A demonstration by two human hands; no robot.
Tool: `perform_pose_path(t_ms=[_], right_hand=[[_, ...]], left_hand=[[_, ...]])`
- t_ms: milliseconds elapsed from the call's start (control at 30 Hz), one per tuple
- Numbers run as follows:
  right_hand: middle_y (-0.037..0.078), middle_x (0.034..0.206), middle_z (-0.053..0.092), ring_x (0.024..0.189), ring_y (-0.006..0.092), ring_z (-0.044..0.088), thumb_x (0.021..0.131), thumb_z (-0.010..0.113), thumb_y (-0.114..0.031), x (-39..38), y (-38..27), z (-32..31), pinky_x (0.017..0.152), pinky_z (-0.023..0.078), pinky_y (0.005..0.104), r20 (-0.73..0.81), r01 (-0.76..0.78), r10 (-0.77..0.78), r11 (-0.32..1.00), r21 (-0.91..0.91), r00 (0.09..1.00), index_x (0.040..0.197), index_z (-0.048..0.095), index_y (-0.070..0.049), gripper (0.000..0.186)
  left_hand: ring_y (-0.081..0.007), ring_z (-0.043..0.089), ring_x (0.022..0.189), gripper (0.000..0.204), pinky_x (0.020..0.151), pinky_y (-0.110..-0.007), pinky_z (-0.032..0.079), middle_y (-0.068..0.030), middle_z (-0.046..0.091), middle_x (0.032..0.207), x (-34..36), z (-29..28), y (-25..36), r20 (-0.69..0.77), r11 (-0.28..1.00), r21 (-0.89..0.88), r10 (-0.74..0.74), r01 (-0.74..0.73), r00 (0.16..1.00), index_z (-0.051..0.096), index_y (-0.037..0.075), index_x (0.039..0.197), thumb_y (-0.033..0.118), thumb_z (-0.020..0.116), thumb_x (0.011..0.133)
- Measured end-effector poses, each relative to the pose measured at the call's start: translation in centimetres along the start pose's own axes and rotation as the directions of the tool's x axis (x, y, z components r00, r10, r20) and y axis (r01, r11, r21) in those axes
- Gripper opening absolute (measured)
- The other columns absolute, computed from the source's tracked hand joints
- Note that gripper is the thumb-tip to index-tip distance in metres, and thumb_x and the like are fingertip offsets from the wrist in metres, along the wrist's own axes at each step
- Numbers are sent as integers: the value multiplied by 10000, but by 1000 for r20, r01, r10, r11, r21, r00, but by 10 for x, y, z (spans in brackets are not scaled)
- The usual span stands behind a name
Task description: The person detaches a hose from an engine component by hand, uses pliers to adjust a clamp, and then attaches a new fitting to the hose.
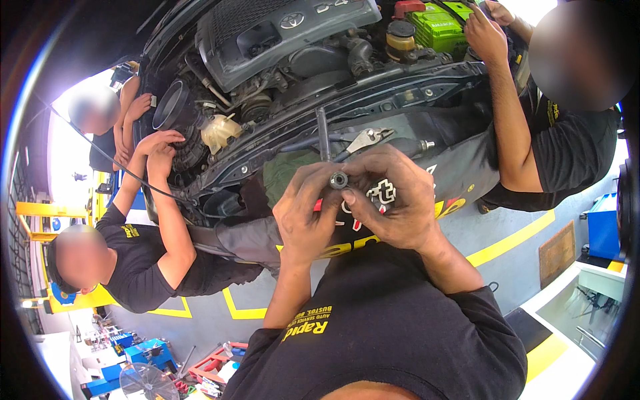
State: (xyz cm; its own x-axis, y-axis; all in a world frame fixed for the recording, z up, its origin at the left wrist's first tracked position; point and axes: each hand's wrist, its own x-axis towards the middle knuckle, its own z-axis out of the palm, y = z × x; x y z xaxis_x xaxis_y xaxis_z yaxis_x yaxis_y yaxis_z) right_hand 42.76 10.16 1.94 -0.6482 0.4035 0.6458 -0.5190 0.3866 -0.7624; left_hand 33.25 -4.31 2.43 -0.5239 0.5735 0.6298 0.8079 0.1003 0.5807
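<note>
Raised above the dark fender cover [470,150], close in front of the black shirt [400,320], with open room along the cover's right stretch. Pinching a small round metal piece [339,180] between the curled left hand [305,210] and right hand [398,200], above the cover's middle. Bordered farther back on the cover by pliers [367,139] and green cloth [287,175]. Hemmed past its far edge by the front rail [413,97], then the engine cover [287,43]; flanked near its ends by co-workers' arms [510,127], well apart.
</note>
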Motion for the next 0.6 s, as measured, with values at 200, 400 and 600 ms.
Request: perform_pose_path(t_ms=[200,400,600], right_hand=[[82,957,678,779,141,681,820,813,-5,0,-2,-3,692,553,278,4,-6,6,1000,16,1000,1103,670,-13,317],[119,931,661,740,216,668,872,752,-51,8,-9,-13,667,543,330,103,-1,13,994,-111,995,1084,638,14,250],[133,853,640,692,293,650,905,712,-95,14,-15,-19,634,520,373,209,-8,39,989,-150,977,1014,607,2,180]], left_hand=[[-310,714,900,315,775,-360,575,-138,730,1053,-1,2,3,-4,998,-58,-32,31,999,712,15,1081,-49,735,774],[-283,691,867,318,855,-400,544,-73,740,1010,6,-8,5,34,954,262,145,-149,989,733,70,1068,74,788,755],[-296,680,843,291,827,-462,515,-78,714,928,8,-7,-6,16,964,141,225,-225,974,719,67,1046,182,795,790]])
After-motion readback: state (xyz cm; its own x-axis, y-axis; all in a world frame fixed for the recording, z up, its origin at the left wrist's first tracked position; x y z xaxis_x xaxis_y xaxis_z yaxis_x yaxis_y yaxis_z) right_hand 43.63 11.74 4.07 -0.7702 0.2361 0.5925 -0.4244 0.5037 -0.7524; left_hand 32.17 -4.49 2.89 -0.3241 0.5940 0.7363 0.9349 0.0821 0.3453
